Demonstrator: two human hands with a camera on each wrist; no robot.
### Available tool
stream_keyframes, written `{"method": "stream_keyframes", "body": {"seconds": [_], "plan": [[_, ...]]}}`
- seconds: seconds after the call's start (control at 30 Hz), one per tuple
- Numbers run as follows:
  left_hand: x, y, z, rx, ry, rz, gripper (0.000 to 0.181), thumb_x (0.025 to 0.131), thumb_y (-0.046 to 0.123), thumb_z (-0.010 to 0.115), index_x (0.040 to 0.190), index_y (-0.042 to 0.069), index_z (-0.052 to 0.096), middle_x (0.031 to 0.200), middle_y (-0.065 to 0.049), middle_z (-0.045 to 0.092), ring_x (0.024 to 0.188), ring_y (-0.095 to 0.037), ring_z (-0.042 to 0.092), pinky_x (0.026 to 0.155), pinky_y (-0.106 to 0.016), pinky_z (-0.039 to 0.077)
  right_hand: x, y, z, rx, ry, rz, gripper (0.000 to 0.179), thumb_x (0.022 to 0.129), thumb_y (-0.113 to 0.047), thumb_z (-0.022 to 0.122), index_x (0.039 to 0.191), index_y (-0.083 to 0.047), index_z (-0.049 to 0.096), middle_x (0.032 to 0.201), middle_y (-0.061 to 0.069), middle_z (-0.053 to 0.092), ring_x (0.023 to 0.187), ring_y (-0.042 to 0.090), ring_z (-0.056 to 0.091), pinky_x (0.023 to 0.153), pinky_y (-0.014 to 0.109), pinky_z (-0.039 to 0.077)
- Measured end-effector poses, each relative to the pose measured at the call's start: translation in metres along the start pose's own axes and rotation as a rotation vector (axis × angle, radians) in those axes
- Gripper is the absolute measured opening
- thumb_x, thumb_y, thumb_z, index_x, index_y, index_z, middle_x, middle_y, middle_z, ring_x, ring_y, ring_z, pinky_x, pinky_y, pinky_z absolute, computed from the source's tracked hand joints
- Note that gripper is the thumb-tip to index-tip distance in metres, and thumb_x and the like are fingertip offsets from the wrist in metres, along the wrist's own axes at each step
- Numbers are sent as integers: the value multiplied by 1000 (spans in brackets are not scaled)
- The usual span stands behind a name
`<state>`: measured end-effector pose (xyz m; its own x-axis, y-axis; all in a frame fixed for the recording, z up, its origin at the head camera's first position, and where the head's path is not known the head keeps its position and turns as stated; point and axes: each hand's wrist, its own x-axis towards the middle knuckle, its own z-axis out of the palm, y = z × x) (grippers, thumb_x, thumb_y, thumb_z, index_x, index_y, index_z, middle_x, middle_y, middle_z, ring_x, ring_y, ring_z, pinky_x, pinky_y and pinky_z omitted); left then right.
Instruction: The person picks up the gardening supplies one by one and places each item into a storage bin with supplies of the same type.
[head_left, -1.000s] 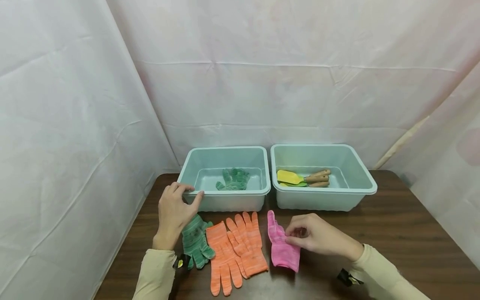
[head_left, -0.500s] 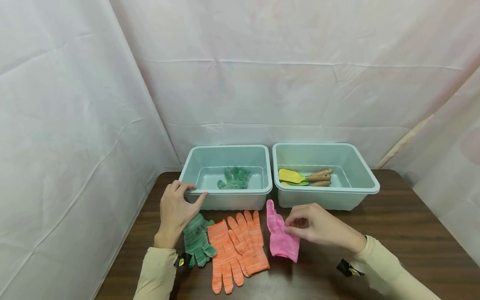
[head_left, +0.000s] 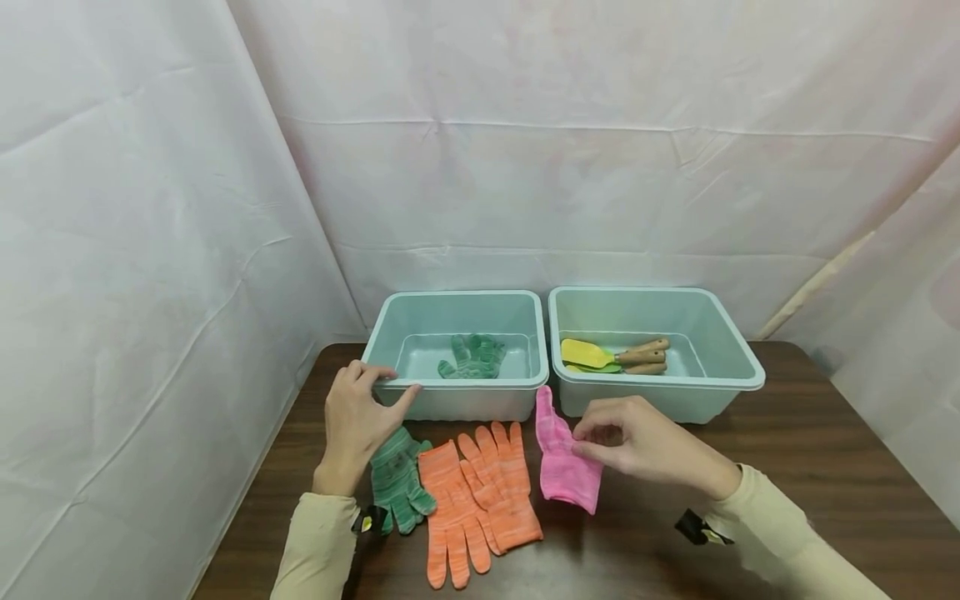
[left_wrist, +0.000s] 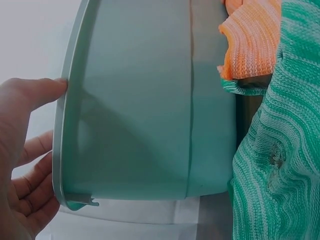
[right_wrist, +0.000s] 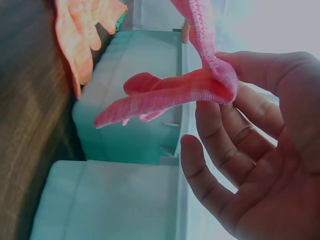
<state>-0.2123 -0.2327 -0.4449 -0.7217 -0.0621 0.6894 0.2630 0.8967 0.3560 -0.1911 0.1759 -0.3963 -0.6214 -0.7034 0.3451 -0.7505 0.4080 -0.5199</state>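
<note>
My right hand [head_left: 637, 437] pinches a pink knit glove [head_left: 566, 467] by its side, thumb against fingertips. In the right wrist view, the glove [right_wrist: 165, 97] hangs folded at the pinch, its fingers pointing left. My left hand [head_left: 356, 421] grips the front left rim of the left pale green bin [head_left: 468, 406]; in the left wrist view the thumb [left_wrist: 45, 92] lies on the rim and the other fingers are curled past its edge. A green striped glove [head_left: 476, 357] lies inside that bin. Another green glove [head_left: 397, 483] is on the table below my left hand.
Two overlapping orange gloves [head_left: 453, 517] lie between the green and pink ones on the dark wood table [head_left: 810, 467]. The right bin [head_left: 690, 404] holds small wooden-handled garden tools, including a yellow shovel-shaped one [head_left: 587, 353]. White draped cloth [head_left: 525, 192] stands behind the bins.
My right hand has raised the pink glove and moved it forward toward the bins; its fingertip end now overlaps the left bin's front corner. My left hand keeps its place on the rim.
</note>
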Motion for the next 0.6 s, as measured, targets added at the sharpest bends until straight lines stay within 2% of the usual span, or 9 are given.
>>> {"method": "stream_keyframes", "body": {"seconds": [0.4, 0.6], "plan": [[0, 0, 0, -7, -1, -6, 43, 73, 52, 83, 91, 14, 74, 86, -7, 60, 84, -27, 57, 72, -45, 49, 9, -11, -25, -33, 57, -6, 8, 90, -29, 75, 91, -36, 72, 80, -24, 63, 70, -3, 55, 62, 21, 49], [0, 0, 0, -7, 2, -7, 42, 74, 51, 83, 91, 14, 75, 86, -7, 59, 84, -27, 57, 72, -44, 50, 14, -12, -30, -54, 39, -29, 8, 91, -28, 74, 94, -36, 73, 82, -24, 64, 71, -3, 56, 63, 19, 49]]}}
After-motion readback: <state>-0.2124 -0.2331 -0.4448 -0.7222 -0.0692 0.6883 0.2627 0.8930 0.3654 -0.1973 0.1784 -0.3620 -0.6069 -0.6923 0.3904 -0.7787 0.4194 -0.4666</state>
